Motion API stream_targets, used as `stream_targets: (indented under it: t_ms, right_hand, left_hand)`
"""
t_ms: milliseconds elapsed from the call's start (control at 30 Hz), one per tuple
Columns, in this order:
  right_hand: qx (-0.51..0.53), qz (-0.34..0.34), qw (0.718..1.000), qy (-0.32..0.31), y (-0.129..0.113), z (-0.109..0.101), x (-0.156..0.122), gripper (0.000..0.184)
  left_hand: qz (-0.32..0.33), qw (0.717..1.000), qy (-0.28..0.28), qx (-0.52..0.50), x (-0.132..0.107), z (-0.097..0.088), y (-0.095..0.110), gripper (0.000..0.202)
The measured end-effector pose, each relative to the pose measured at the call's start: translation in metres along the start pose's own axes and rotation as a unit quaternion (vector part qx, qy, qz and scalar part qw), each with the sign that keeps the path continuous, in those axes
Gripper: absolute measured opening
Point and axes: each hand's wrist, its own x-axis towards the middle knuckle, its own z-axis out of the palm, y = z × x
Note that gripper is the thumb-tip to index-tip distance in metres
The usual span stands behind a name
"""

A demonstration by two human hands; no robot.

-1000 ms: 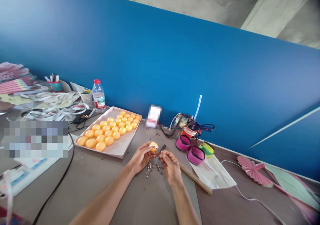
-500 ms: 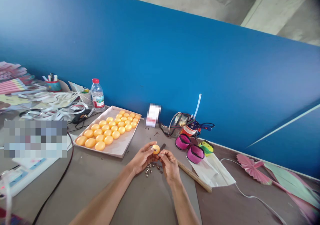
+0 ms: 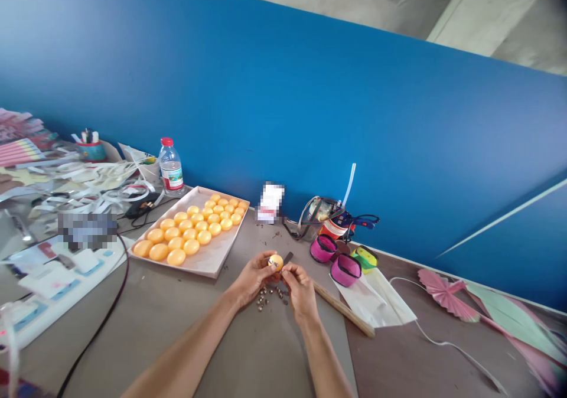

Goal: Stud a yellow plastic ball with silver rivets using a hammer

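Note:
My left hand (image 3: 256, 275) is closed on an orange ping-pong ball (image 3: 275, 261) that has a dark mark or small fitting on its near side. Thumb and fingertips of my right hand (image 3: 300, 290) are pinched together right beside the ball, on something too small to make out. Below the hands, several small shiny metal pieces (image 3: 260, 301) lie scattered on the grey table. A dark flat strip, perhaps a blade (image 3: 287, 258), shows just behind my right fingers; a wooden stick (image 3: 345, 309) lies to the right of that hand.
A shallow box (image 3: 214, 266) with rows of orange balls stands left of my hands. Behind it is a water bottle (image 3: 170, 167). Two magenta bands (image 3: 346, 270) and white paper (image 3: 376, 303) lie to the right. A power strip (image 3: 66, 286) with a cable occupies the left side.
The ball has turned slightly in my left hand, so its dark mark shows more. My right fingertips stay pinched close beside it. The whole view has shifted a little.

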Motion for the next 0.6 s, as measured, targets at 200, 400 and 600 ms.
stream_targets:
  t_ms: [200, 400, 600]
  right_hand:
    - [-0.029, -0.009, 1.0, -0.001, 0.0011, 0.0019, -0.0011, 0.018]
    - [-0.042, -0.018, 0.999, 0.007, 0.0056, 0.0007, 0.0014, 0.022]
    - [-0.044, 0.0, 0.999, -0.005, 0.0065, 0.0003, 0.0014, 0.025]
  left_hand:
    - [0.01, 1.0, -0.003, 0.012, 0.0011, -0.0005, -0.003, 0.045]
    - [-0.001, 1.0, -0.002, 0.016, 0.0001, 0.0006, -0.0001, 0.045]
    - [0.022, 0.998, -0.006, 0.061, 0.0017, -0.0043, -0.0047, 0.044]
